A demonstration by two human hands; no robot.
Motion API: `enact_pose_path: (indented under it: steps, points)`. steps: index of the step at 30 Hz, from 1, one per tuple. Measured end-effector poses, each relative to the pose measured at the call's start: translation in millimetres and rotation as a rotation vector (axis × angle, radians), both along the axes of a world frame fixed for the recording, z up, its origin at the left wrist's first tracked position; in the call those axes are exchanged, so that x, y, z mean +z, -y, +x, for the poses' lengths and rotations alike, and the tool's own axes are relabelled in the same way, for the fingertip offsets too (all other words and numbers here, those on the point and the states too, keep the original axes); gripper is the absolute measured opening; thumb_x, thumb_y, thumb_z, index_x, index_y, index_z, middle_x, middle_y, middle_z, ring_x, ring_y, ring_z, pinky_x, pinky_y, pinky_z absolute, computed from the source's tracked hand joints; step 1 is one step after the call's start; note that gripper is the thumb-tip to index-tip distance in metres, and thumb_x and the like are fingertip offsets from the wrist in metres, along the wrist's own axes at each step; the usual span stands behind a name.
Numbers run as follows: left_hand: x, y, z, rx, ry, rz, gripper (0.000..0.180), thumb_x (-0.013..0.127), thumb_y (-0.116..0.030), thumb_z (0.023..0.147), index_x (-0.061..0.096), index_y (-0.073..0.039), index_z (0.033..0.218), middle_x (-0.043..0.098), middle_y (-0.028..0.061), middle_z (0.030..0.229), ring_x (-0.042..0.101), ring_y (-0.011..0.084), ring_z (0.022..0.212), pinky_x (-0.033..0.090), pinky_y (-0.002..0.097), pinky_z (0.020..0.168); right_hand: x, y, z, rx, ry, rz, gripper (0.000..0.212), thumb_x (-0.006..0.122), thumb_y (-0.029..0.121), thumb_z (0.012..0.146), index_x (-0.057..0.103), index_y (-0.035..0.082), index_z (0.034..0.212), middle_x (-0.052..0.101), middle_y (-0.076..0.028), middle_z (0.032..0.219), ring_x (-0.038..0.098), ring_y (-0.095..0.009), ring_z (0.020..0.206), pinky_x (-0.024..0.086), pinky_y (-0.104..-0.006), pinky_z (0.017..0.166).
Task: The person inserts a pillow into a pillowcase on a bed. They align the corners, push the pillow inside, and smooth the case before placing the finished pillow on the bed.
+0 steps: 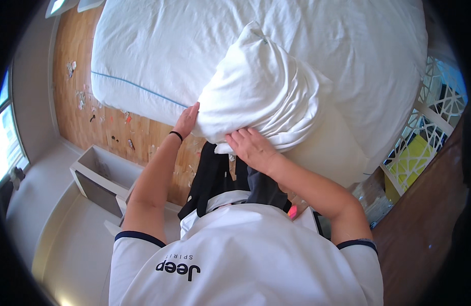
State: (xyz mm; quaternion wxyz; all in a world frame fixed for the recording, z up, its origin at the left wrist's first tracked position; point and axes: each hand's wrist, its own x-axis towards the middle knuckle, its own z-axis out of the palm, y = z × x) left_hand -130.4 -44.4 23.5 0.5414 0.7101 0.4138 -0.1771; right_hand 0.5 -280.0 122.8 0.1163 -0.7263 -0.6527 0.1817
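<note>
A bulky bundle of white cloth (261, 86), peaked at its far end and deeply creased on its right side, lies at the near edge of the bed's white mattress (154, 46). It looks like a pillow in a loose cover, but what is inside is hidden. My left hand (186, 121), with a black band at the wrist, holds the bundle's left edge, its thumb side against the cloth. Along the near edge, my right hand (253, 149) has its fingers curled over the fabric. Some loose cloth hangs below the right fingers.
Paper scraps and small litter (81, 99) are strewn on the wooden floor (72, 46) at left. An open white drawer (103, 166) juts out near my left arm. To the right stands a white lattice panel (424, 135); a window (10, 143) is at far left.
</note>
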Motion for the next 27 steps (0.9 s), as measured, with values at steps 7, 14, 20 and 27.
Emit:
enact_pose_path:
  steps: [7, 14, 20, 27]
  points:
    - [26.1, 28.9, 6.4, -0.162, -0.065, 0.123, 0.059, 0.05, -0.054, 0.096, 0.059, 0.004, 0.084, 0.062, 0.0288, 0.084, 0.059, 0.0456, 0.087, 0.046, 0.0463, 0.077, 4.6, 79.0, 3.4, -0.063, -0.222, -0.178, 0.031, 0.069, 0.019, 0.075, 0.063, 0.012, 0.104, 0.058, -0.002, 0.093, 0.059, -0.021, 0.094, 0.047, -0.0332, 0.084]
    - [-5.9, 35.5, -21.3, 0.027, 0.017, -0.08, 0.064, 0.053, -0.056, 0.094, 0.062, 0.004, 0.113, 0.068, 0.0208, 0.106, 0.063, 0.0307, 0.102, 0.047, 0.0388, 0.09, 26.5, 31.2, -36.4, -0.046, 0.055, -0.104, 0.054, 0.077, 0.031, 0.071, 0.06, 0.009, 0.118, 0.055, -0.006, 0.107, 0.051, -0.024, 0.11, 0.041, -0.0399, 0.095]
    - [28.5, 40.7, -18.2, 0.15, 0.055, -0.229, 0.049, 0.073, -0.034, 0.088, 0.063, 0.004, 0.117, 0.07, 0.0126, 0.105, 0.066, 0.0159, 0.093, 0.053, 0.0321, 0.079, -24.2, 18.4, -72.7, -0.102, 0.233, -0.095, 0.024, 0.057, 0.015, 0.081, 0.062, 0.011, 0.104, 0.058, -0.004, 0.097, 0.057, -0.02, 0.096, 0.047, -0.0332, 0.085]
    - [47.7, 39.9, -16.1, -0.167, 0.079, -0.008, 0.065, 0.072, -0.053, 0.082, 0.067, 0.007, 0.107, 0.071, 0.0216, 0.096, 0.069, 0.0264, 0.092, 0.052, 0.0389, 0.079, -23.1, 94.4, -45.0, -0.303, 0.047, 0.041, 0.017, 0.061, 0.009, 0.075, 0.062, 0.012, 0.092, 0.059, -0.005, 0.091, 0.062, -0.025, 0.09, 0.053, -0.0366, 0.08]
